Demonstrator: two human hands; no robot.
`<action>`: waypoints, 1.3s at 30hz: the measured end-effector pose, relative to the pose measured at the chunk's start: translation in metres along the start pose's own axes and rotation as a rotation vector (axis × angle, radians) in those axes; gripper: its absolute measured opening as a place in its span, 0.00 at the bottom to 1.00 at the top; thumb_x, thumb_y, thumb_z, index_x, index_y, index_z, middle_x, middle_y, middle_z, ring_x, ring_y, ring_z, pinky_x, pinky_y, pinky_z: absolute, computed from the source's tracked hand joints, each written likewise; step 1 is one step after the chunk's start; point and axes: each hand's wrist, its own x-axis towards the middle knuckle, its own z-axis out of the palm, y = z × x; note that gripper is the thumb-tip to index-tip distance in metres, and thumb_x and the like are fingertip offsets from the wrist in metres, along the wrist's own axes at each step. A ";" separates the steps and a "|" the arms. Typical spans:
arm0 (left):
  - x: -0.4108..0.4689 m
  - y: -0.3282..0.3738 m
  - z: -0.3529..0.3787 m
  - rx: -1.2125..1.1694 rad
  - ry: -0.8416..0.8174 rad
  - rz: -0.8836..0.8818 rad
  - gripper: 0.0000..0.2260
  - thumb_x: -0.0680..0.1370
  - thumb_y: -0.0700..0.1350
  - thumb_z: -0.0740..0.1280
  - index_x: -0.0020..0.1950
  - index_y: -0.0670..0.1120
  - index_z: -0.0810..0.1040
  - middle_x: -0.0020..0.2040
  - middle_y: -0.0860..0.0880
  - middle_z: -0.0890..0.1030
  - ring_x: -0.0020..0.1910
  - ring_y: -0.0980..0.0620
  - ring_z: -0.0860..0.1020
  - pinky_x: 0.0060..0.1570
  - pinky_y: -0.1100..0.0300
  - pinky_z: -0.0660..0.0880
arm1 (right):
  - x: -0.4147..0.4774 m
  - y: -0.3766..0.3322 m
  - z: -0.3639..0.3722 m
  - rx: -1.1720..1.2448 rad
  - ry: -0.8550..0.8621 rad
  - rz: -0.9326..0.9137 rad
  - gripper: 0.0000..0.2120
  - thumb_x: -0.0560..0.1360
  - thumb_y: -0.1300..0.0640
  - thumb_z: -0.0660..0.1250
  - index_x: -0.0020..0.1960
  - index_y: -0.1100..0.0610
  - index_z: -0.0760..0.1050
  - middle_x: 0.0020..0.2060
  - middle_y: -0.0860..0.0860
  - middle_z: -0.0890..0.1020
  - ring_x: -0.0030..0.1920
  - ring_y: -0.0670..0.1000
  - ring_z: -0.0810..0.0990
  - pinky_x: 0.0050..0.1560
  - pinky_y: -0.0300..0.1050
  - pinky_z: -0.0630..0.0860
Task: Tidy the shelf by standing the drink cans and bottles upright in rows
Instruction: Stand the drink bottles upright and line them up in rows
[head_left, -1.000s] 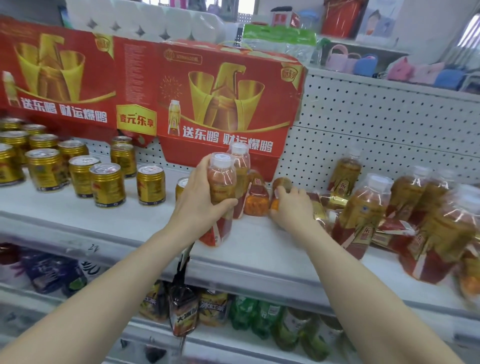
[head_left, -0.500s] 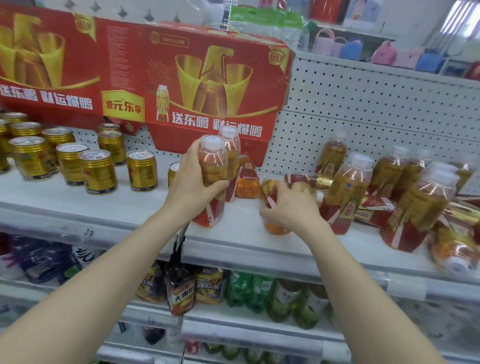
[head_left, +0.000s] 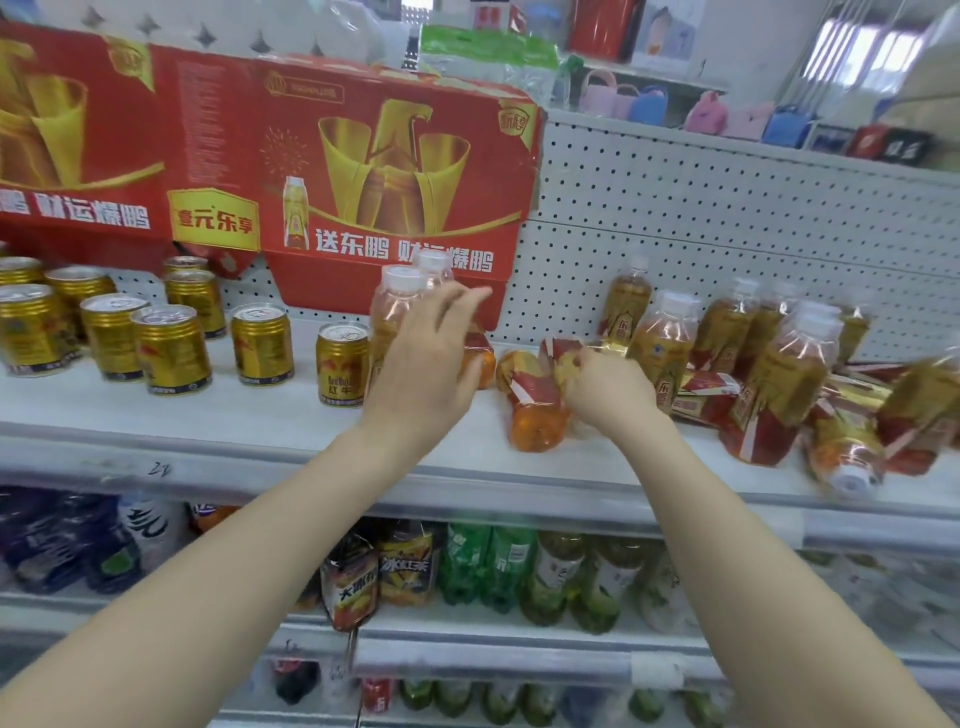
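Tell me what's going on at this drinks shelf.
A person is tidying the white shelf. Their left hand, fingers stretched out, is at two upright clear plastic bottles with white caps, just right of the standing gold cans. Their right hand grips a toppled orange-drink bottle with a red-and-gold label, lying on the shelf. Further right, more bottles of the same kind sit jumbled, some upright, some on their sides.

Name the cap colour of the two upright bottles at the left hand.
The caps are white; head view shows it best.
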 end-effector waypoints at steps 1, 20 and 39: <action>0.001 0.004 0.011 -0.015 -0.062 -0.005 0.27 0.75 0.41 0.72 0.73 0.43 0.69 0.67 0.44 0.72 0.67 0.47 0.70 0.69 0.55 0.67 | -0.005 0.007 0.000 -0.022 -0.008 -0.014 0.20 0.79 0.54 0.58 0.70 0.57 0.69 0.62 0.60 0.75 0.62 0.63 0.73 0.55 0.54 0.73; 0.002 0.050 0.061 0.185 -0.711 -0.468 0.34 0.73 0.65 0.58 0.77 0.52 0.61 0.66 0.47 0.72 0.64 0.40 0.72 0.60 0.48 0.71 | -0.024 0.050 0.036 0.057 0.096 -0.292 0.19 0.77 0.63 0.64 0.65 0.55 0.63 0.68 0.67 0.65 0.38 0.61 0.76 0.34 0.48 0.67; -0.021 0.050 0.052 0.063 -0.187 -0.747 0.32 0.78 0.59 0.65 0.77 0.49 0.59 0.69 0.47 0.74 0.64 0.43 0.75 0.62 0.47 0.71 | 0.009 0.042 -0.022 0.329 0.500 -0.529 0.20 0.77 0.56 0.62 0.67 0.63 0.73 0.53 0.61 0.77 0.55 0.61 0.75 0.52 0.53 0.73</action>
